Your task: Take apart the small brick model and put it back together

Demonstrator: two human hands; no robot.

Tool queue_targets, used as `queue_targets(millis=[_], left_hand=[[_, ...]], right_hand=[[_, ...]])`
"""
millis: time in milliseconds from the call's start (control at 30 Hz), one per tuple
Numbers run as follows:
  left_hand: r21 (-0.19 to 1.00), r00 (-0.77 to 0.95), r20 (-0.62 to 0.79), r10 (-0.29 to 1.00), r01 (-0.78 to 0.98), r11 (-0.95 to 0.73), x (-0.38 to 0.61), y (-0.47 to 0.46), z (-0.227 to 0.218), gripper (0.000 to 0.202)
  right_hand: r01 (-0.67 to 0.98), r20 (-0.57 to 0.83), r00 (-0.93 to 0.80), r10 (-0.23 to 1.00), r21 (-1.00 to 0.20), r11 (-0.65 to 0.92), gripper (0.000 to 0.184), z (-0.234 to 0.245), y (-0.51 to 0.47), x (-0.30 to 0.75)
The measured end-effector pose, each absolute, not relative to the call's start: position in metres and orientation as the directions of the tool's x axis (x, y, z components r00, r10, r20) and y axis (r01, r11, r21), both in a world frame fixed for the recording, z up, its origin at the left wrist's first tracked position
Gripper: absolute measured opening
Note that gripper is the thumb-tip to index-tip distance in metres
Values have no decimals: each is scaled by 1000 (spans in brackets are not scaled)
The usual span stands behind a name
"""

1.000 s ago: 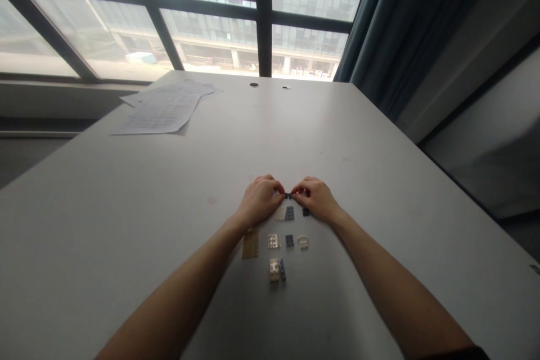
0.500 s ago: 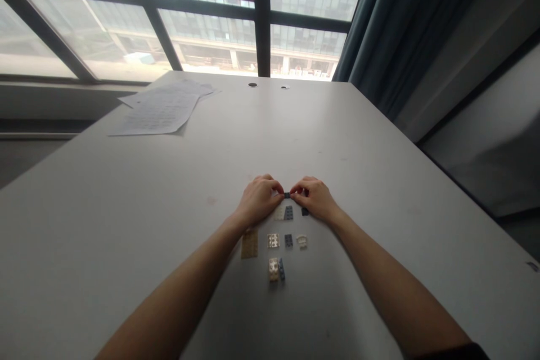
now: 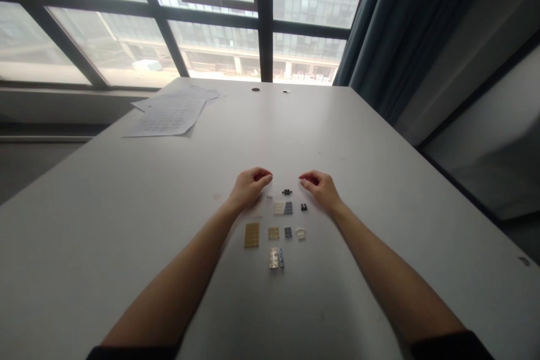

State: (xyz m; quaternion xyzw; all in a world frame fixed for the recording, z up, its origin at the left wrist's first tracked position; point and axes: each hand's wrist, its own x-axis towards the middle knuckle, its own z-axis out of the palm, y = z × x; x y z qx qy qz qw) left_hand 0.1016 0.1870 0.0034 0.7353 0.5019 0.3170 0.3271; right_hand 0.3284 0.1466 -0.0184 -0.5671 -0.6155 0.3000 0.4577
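My left hand (image 3: 250, 187) hovers left of the small black brick piece (image 3: 287, 192), its thumb and index finger slightly apart with nothing visible between them. On the other side, my right hand (image 3: 323, 187) is likewise loosely open and holds nothing I can see. The black piece has a pin at each side and lies apart from both hands. Just below it are a white plate (image 3: 279, 208) and a grey plate (image 3: 289, 207) side by side. A second black piece (image 3: 304, 207) lies below my right hand. A tiny white piece (image 3: 269, 197) is near my left hand.
Nearer me lie a tan plate (image 3: 252, 235), a smaller tan plate (image 3: 274, 233), a dark grey plate (image 3: 288, 233), a white curved piece (image 3: 300, 233), a tan brick (image 3: 274, 258) and a blue-grey brick (image 3: 281, 258). Paper sheets (image 3: 169, 118) rest at the table's far left.
Both hands have let go of the small black piece and drawn apart, left hand leftward, right hand rightward. The piece stays on the table. The view has shifted slightly.
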Motion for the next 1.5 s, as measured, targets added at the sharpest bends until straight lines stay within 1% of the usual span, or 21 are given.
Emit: queue_targets(millis=[133, 200, 300, 400, 500, 567, 700, 833, 1067, 1300, 1500], left_hand=[[802, 230, 201, 952, 520, -295, 78, 175, 3, 33], [785, 221, 245, 944, 526, -327, 62, 166, 1, 30], [721, 243, 305, 921, 573, -389, 41, 153, 0, 25], [626, 327, 348, 879, 616, -477, 36, 142, 4, 22], [522, 469, 377, 799, 605, -601, 46, 137, 9, 21], [478, 519, 366, 773, 608, -634, 55, 139, 11, 20], [442, 543, 281, 792, 659, -608, 76, 152, 10, 19], [386, 562, 196, 803, 709, -590, 104, 168, 11, 24], [370, 615, 106, 781, 705, -605, 138, 181, 14, 25], [354, 627, 75, 775, 710, -608, 144, 187, 9, 21], [345, 647, 100, 756, 690, -636, 177, 193, 7, 22]], right_hand=[[398, 184, -11, 983, -901, 173, 27, -13, 139, 333], [404, 167, -71, 983, -897, 181, 25, -11, 129, 334], [501, 177, -140, 974, -836, 224, 20, -11, 111, 334], [624, 205, -176, 963, -733, 270, 20, -14, 97, 333], [684, 223, -195, 955, -667, 296, 16, -14, 93, 331], [715, 234, -190, 954, -633, 297, 15, -13, 95, 333], [783, 258, -102, 961, -575, 237, 14, -13, 105, 348], [808, 280, -17, 960, -562, 179, 15, -16, 114, 368], [831, 303, 63, 951, -544, 118, 16, -22, 127, 391], [833, 318, 76, 945, -541, 115, 17, -27, 133, 398], [856, 370, 160, 915, -513, 57, 18, -30, 129, 403]])
